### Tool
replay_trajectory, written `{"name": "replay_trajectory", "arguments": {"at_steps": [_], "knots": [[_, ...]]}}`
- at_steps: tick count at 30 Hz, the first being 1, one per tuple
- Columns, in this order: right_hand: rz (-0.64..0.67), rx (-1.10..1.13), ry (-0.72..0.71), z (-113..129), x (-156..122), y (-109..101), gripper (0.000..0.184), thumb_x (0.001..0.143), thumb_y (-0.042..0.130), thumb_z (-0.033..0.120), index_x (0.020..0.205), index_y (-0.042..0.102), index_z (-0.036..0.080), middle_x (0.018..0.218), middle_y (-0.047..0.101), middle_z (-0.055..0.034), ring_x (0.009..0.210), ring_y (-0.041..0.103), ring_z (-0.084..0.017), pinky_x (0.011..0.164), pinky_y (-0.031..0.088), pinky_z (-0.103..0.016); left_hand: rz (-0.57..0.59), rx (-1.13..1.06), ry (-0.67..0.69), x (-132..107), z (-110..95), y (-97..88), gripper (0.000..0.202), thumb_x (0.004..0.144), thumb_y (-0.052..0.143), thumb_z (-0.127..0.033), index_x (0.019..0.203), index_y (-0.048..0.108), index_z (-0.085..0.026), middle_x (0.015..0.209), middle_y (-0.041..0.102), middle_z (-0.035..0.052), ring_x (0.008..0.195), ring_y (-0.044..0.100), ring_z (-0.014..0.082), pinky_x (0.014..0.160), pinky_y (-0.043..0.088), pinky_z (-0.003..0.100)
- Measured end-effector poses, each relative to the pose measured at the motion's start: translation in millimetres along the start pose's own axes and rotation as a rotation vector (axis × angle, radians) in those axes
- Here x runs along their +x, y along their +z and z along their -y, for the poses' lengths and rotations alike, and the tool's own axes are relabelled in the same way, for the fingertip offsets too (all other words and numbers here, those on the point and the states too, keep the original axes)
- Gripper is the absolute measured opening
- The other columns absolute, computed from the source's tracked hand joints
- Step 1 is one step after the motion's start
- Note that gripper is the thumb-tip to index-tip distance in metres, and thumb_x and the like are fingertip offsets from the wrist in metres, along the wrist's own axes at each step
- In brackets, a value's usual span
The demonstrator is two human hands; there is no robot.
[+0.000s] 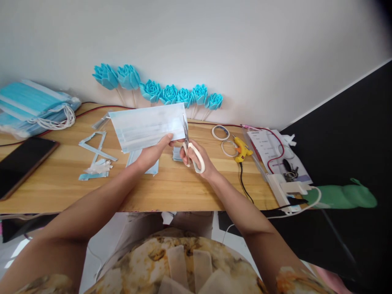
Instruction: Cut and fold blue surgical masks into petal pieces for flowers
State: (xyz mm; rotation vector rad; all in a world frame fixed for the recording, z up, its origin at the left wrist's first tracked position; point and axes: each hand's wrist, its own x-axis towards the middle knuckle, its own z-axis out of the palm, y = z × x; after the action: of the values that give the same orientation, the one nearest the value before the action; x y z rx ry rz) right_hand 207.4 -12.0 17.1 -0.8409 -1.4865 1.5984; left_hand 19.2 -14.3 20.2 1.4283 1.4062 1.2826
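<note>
My left hand (163,146) grips a pale blue face mask (147,124) by its lower edge, thumb on top, holding it up above the table. In my right hand (200,157) are white-handled scissors (199,158), their blades upright at the mask's right edge. Whether the blades are cutting into it I cannot tell. Below the hands lie a small stack of light blue pieces (177,154) and another flat blue mask sheet (153,166), partly covered by my left hand. Cut blue strips (98,149) and white scraps (99,167) lie to the left.
Blue flowers on sticks (151,90) lean along the wall. A pile of masks (30,106) and a phone (26,163) are at left. On the right are tape rolls (220,132), a yellow glue gun (243,149), papers (266,143), and a power strip (280,190) with cables.
</note>
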Motion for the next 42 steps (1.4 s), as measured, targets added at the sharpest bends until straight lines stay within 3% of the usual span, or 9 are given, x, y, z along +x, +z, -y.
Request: {"name": "replay_trajectory", "arguments": {"at_steps": [10, 16, 21, 27, 42], "knots": [[-0.001, -0.078, -0.043, -3.5, 0.9, -3.8, 0.054, 0.084, 0.063, 0.074, 0.093, 0.055, 0.021, 0.084, 0.060, -0.0004, 0.065, 0.056, -0.011, 0.057, 0.043, -0.026, 0.046, -0.006, -0.018, 0.2, 4.1, 2.0, 0.042, 0.086, 0.058, -0.058, 0.060, 0.059, -0.024, 0.088, 0.075, 0.0053, 0.096, 0.067, 0.0264, 0.107, 0.046, 0.037], [-0.022, -0.052, -0.045, -3.3, 1.0, -3.8, 0.052, 0.086, 0.063, 0.071, 0.094, 0.057, 0.020, 0.086, 0.059, -0.0005, 0.063, 0.058, -0.011, 0.055, 0.044, -0.026, 0.144, 0.023, -0.108, -2.6, 1.7, 1.9, 0.046, 0.086, 0.055, -0.065, 0.064, 0.060, -0.025, 0.091, 0.076, 0.0058, 0.098, 0.067, 0.0283, 0.105, 0.047, 0.039], [-0.039, -0.041, -0.039, 1.1, -0.2, -1.4, 0.054, 0.083, 0.065, 0.073, 0.091, 0.056, 0.020, 0.080, 0.058, 0.0008, 0.058, 0.054, -0.009, 0.051, 0.041, -0.025, 0.126, 0.029, -0.062, -2.5, 2.9, 3.1, 0.045, 0.087, 0.054, -0.062, 0.064, 0.060, -0.025, 0.088, 0.075, 0.0053, 0.097, 0.067, 0.0274, 0.104, 0.047, 0.038], [-0.064, 0.022, -0.013, 1.6, -0.5, 1.0, 0.052, 0.082, 0.069, 0.069, 0.084, 0.052, 0.020, 0.072, 0.055, 0.0033, 0.051, 0.049, -0.007, 0.044, 0.037, -0.023, 0.117, 0.023, -0.126, -2.8, 4.0, 2.4, 0.046, 0.085, 0.057, -0.066, 0.065, 0.064, -0.025, 0.093, 0.077, 0.0052, 0.102, 0.067, 0.0292, 0.106, 0.046, 0.039], [-0.122, 0.064, -0.018, -6.3, -0.7, 2.8, 0.051, 0.081, 0.073, 0.066, 0.077, 0.053, 0.020, 0.063, 0.056, 0.0051, 0.042, 0.046, -0.005, 0.038, 0.036, -0.020, 0.116, 0.018, -0.086, -2.9, -0.8, 3.0, 0.044, 0.087, 0.057, -0.060, 0.062, 0.063, -0.025, 0.089, 0.075, 0.0041, 0.097, 0.068, 0.0268, 0.106, 0.047, 0.037]]}}
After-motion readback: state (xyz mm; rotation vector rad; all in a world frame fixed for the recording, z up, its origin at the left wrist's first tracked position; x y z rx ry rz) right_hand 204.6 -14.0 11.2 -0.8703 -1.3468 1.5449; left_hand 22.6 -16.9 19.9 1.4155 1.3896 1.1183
